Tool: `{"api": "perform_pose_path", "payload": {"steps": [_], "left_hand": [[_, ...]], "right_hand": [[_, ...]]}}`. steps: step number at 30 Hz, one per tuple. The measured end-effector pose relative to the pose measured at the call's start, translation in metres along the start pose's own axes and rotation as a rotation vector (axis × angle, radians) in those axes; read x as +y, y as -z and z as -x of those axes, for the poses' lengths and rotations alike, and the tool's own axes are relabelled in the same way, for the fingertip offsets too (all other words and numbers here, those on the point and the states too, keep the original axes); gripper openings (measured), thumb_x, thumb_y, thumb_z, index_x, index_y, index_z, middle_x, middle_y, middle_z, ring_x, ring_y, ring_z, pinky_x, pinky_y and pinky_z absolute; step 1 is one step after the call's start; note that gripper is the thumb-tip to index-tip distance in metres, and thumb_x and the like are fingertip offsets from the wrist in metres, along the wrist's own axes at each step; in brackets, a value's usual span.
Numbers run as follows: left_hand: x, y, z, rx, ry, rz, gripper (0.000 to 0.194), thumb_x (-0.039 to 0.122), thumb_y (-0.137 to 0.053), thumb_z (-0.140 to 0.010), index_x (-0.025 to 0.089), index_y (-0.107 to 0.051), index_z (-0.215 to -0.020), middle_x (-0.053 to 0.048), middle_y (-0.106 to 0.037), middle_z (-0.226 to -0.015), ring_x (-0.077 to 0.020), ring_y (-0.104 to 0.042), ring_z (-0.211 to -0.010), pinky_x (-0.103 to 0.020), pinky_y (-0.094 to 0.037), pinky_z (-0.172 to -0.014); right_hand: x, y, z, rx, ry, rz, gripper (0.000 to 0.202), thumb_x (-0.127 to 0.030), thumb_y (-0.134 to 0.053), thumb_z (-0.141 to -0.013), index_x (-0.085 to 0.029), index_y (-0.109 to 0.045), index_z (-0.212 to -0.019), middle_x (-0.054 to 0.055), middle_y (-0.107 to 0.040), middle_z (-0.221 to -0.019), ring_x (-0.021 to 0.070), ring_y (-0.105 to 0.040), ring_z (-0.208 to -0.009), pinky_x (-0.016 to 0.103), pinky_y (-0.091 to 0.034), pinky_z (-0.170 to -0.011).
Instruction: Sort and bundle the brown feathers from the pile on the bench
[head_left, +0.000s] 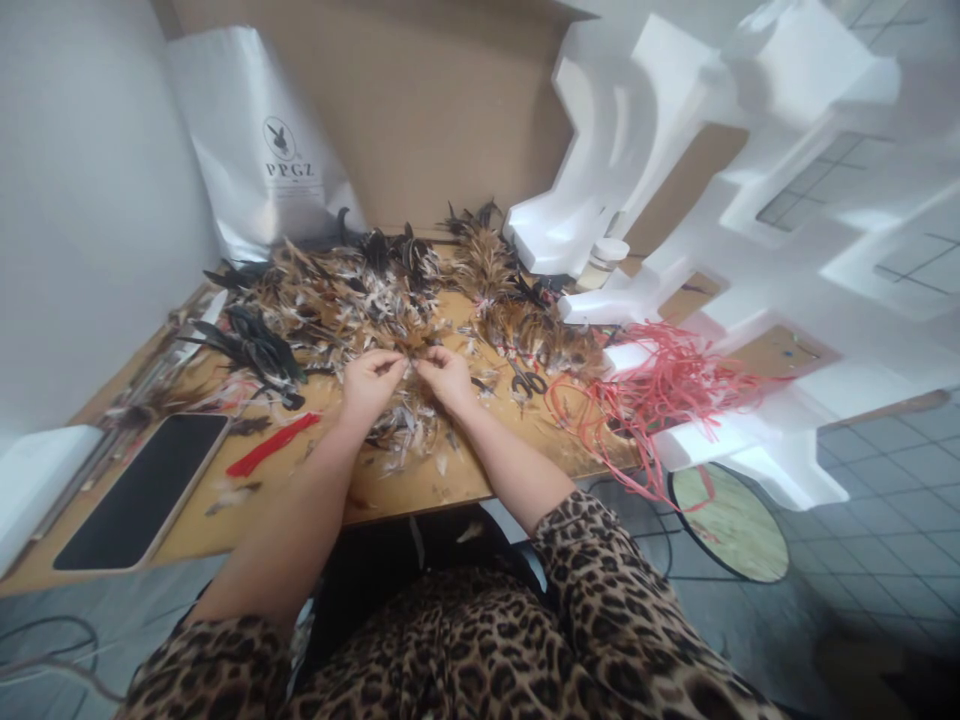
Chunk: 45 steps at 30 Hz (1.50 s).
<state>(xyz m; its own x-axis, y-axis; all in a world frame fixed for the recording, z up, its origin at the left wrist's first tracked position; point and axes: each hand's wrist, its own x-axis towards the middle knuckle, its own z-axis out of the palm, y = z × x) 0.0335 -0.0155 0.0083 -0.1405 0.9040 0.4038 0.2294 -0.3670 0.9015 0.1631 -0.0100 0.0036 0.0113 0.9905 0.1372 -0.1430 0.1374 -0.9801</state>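
My left hand and my right hand almost meet over the middle of the wooden table, thumbs and fingertips pinched together. Between the fingertips are brown feathers, though the exact spot they grip is too small to make out. Beyond my hands spreads a big heap of brown and white feathers. Loose pale feathers lie under and in front of my wrists. Black scissors rest to the right of my right hand. Left of my left hand lies a bundle of black feathers.
A phone and a red strip bundle lie at the left. White foam pieces stand at the right, with tangled pink ribbons over them. A white bag and a lidded jar stand behind.
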Motion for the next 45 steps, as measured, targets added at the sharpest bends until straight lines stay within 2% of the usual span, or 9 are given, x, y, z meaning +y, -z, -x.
{"api": "perform_pose_path", "payload": {"steps": [8, 15, 19, 23, 27, 31, 35, 39, 45], "left_hand": [[-0.005, 0.001, -0.004, -0.050, 0.355, 0.293, 0.015, 0.027, -0.073, -0.058, 0.015, -0.070, -0.067, 0.000, -0.062, -0.058, -0.0090, -0.050, -0.049, -0.021, -0.039, -0.051], [0.000, 0.006, -0.004, -0.294, 0.509, 0.736, 0.018, 0.022, -0.077, -0.055, 0.013, -0.065, -0.064, -0.002, -0.062, -0.059, -0.0092, -0.056, -0.055, -0.023, -0.046, -0.059], [0.001, 0.004, -0.003, -0.270, 0.553, 0.699, 0.022, 0.026, -0.077, -0.057, 0.012, -0.064, -0.070, -0.002, -0.062, -0.062, -0.0085, -0.056, -0.055, -0.020, -0.044, -0.052], [0.002, 0.001, -0.001, -0.224, 0.552, 0.572, 0.032, 0.029, -0.078, -0.055, 0.012, -0.066, -0.079, -0.003, -0.065, -0.067, -0.0089, -0.059, -0.057, -0.018, -0.043, -0.051], [0.001, -0.001, -0.002, -0.200, 0.534, 0.495, 0.032, 0.028, -0.081, -0.049, 0.011, -0.066, -0.073, -0.004, -0.065, -0.064, -0.0090, -0.058, -0.056, -0.018, -0.042, -0.051], [-0.006, -0.002, -0.005, -0.054, 0.436, 0.433, 0.028, 0.026, -0.080, -0.048, 0.013, -0.064, -0.069, 0.002, -0.060, -0.057, -0.0057, -0.049, -0.047, -0.019, -0.038, -0.049], [-0.011, -0.003, -0.006, 0.010, 0.322, 0.302, 0.023, 0.024, -0.077, -0.051, 0.015, -0.064, -0.069, 0.003, -0.058, -0.056, -0.0066, -0.048, -0.048, -0.019, -0.037, -0.049], [-0.009, -0.005, -0.003, 0.008, 0.235, 0.223, 0.023, 0.027, -0.076, -0.053, 0.015, -0.063, -0.068, 0.002, -0.059, -0.059, -0.0077, -0.049, -0.052, -0.020, -0.039, -0.053], [-0.005, -0.008, -0.001, -0.048, 0.254, 0.226, 0.028, 0.027, -0.079, -0.050, 0.014, -0.066, -0.071, 0.001, -0.061, -0.061, -0.0075, -0.050, -0.053, -0.020, -0.039, -0.055]], "right_hand": [[-0.004, 0.004, 0.000, -0.084, -0.090, -0.145, 0.024, -0.033, -0.071, -0.057, -0.016, -0.054, -0.064, -0.007, -0.050, -0.053, 0.0053, -0.038, -0.049, 0.020, -0.029, -0.052], [-0.008, 0.007, 0.001, -0.327, -0.230, -0.402, 0.029, -0.032, -0.077, -0.052, -0.014, -0.058, -0.066, -0.004, -0.057, -0.057, 0.0058, -0.046, -0.053, 0.021, -0.035, -0.055], [-0.006, 0.007, -0.001, -0.253, -0.232, -0.404, 0.031, -0.032, -0.078, -0.052, -0.015, -0.054, -0.060, -0.005, -0.053, -0.052, 0.0054, -0.044, -0.050, 0.020, -0.033, -0.052], [-0.001, 0.008, -0.005, -0.163, -0.193, -0.329, 0.031, -0.034, -0.077, -0.053, -0.016, -0.053, -0.062, -0.006, -0.054, -0.053, 0.0049, -0.043, -0.048, 0.020, -0.031, -0.050], [0.000, 0.008, -0.005, -0.125, -0.196, -0.307, 0.030, -0.034, -0.076, -0.053, -0.017, -0.056, -0.069, -0.005, -0.058, -0.058, 0.0051, -0.044, -0.048, 0.019, -0.032, -0.050], [0.000, 0.003, -0.003, -0.052, -0.145, -0.283, 0.035, -0.033, -0.076, -0.053, -0.018, -0.058, -0.079, -0.006, -0.058, -0.062, 0.0049, -0.045, -0.050, 0.019, -0.034, -0.052], [-0.002, -0.002, 0.002, -0.044, -0.049, -0.220, 0.034, -0.032, -0.076, -0.054, -0.017, -0.057, -0.079, -0.003, -0.063, -0.071, 0.0083, -0.054, -0.063, 0.022, -0.043, -0.066], [-0.004, -0.004, 0.006, -0.020, -0.014, -0.135, 0.031, -0.033, -0.073, -0.059, -0.016, -0.060, -0.082, 0.001, -0.065, -0.078, 0.0113, -0.057, -0.071, 0.026, -0.045, -0.073], [-0.008, 0.001, 0.003, 0.008, 0.041, -0.042, 0.017, -0.030, -0.064, -0.065, -0.014, -0.060, -0.068, -0.001, -0.061, -0.066, 0.0098, -0.052, -0.063, 0.024, -0.042, -0.067]]}}
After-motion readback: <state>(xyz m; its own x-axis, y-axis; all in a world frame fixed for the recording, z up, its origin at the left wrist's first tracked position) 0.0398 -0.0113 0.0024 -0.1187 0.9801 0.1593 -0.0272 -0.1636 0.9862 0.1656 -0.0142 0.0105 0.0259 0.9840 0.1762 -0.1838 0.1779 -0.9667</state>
